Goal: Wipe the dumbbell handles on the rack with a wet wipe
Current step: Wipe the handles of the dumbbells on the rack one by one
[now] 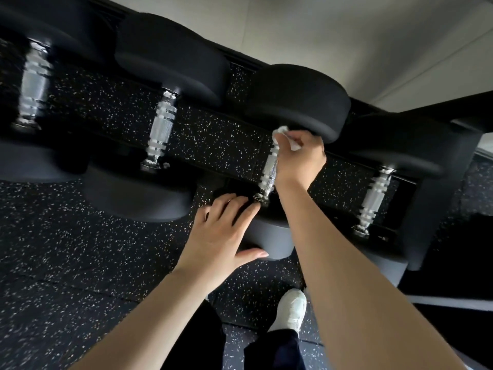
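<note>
The right hand (298, 158) pinches the soft, light wet wipe (286, 136) at the far end of the rigid knurled handle (269, 169) — the heavy dumbbell probably stays put. The left hand (224, 236) rests flat, fingers spread, on its near head.

A black rack (437, 198) carries four dumbbells in a row: one (34, 81) at ten o'clock, one (160, 126) at eleven, one (269, 172) at centre, one (373, 198) at three. Beneath lies speckled black floor (80, 249).
</note>
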### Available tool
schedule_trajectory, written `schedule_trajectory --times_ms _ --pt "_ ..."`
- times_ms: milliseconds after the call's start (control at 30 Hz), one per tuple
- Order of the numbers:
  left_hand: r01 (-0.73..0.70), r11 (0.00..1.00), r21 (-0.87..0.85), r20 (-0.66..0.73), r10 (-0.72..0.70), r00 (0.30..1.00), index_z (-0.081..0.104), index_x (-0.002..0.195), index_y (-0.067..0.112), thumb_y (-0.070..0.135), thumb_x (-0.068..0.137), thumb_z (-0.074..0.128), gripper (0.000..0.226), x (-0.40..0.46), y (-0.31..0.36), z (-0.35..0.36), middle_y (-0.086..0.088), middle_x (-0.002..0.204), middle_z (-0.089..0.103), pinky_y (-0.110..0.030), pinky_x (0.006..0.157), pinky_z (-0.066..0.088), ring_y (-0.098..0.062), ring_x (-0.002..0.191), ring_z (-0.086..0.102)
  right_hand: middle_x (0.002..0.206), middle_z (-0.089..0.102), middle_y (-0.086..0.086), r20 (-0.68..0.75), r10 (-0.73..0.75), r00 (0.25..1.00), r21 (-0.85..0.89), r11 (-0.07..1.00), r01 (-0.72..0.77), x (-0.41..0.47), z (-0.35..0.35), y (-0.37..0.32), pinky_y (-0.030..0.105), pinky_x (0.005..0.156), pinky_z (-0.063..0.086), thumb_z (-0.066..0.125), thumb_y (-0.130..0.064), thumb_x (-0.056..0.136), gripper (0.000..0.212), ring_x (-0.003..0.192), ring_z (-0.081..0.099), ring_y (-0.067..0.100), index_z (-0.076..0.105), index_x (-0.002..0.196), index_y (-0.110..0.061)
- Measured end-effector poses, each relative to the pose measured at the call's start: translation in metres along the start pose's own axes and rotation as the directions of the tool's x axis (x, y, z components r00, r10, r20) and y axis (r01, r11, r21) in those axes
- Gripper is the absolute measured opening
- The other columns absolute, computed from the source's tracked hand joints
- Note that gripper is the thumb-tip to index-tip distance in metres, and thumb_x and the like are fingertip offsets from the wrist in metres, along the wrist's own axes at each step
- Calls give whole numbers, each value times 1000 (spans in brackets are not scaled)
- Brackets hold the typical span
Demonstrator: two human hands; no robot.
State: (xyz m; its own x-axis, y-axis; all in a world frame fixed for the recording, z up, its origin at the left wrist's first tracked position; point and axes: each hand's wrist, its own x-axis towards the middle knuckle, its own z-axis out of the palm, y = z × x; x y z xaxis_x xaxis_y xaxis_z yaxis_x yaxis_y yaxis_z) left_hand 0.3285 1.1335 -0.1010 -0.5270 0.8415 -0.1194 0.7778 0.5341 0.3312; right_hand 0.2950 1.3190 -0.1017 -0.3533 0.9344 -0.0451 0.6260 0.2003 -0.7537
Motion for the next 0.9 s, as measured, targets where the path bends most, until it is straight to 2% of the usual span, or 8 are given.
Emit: schedule_trajectory --times_ms 67,167,267,400,567,667,800,900 --pt "-11 1000 6 -3 11 1000 48 132 19 72 78 37 77 0 -1 0 -3 128 55 -42 87 42 -26 120 48 96 65 7 38 3 999 -28 1000 -2 3 -1 1 7 66 33 75 -21 77 13 78 53 11 71 84 -10" --pt "-14 1000 9 -4 14 1000 45 132 19 72 78 37 76 1 -2 0 -4 127 55 -43 86 43 -26 120 48 93 67 7 139 24 990 -67 998 -15 2 -7 6 24 73 48 75 -23 77 11 80 62 16 69 81 -14" --pt "-8 1000 9 1 8 1000 47 132 19 72 78 38 76 0 -1 0 -4 128 54 -43 87 43 -26 121 47 93 68 5 257 18 966 -109 994 11 -10 -16 15 19 71 45 74 -20 78 10 77 61 12 69 82 -13" --pt "7 1000 15 6 -7 1000 51 132 18 72 79 38 76 0 0 0 -4 129 54 -43 88 41 -27 123 48 91 69 2 389 12 921 -170 984 59 -29 -27 26 19 73 47 76 -17 76 10 78 60 11 69 82 -10" --pt "14 1000 3 9 -14 1000 52 131 18 71 79 39 76 0 1 1 -5 129 54 -44 88 42 -28 123 48 83 67 -1 538 121 835 -252 968 22 -35 -39 35 8 55 39 76 -23 76 11 74 57 8 70 75 -14" --pt "23 1000 -4 19 -23 1000 52 131 18 71 78 38 76 0 2 -1 -4 129 54 -44 88 43 -28 124 48 81 68 -1 578 148 802 -260 966 9 -34 -44 38 3 59 41 77 -24 75 11 74 59 8 71 75 -15" --pt "25 1000 -3 45 -24 999 51 133 18 71 79 37 77 0 2 -2 -4 131 53 -44 89 44 -27 125 46 83 70 -3 610 183 771 -256 966 -26 -30 -51 42 17 80 50 77 -22 76 10 81 64 9 68 71 -21" --pt "29 1000 2 48 -29 998 51 133 18 71 79 37 77 0 2 -2 -4 131 53 -43 88 43 -27 125 46 83 70 0 578 249 777 -260 959 -114 -31 -51 42 24 79 52 78 -21 74 15 82 65 13 66 67 -25"
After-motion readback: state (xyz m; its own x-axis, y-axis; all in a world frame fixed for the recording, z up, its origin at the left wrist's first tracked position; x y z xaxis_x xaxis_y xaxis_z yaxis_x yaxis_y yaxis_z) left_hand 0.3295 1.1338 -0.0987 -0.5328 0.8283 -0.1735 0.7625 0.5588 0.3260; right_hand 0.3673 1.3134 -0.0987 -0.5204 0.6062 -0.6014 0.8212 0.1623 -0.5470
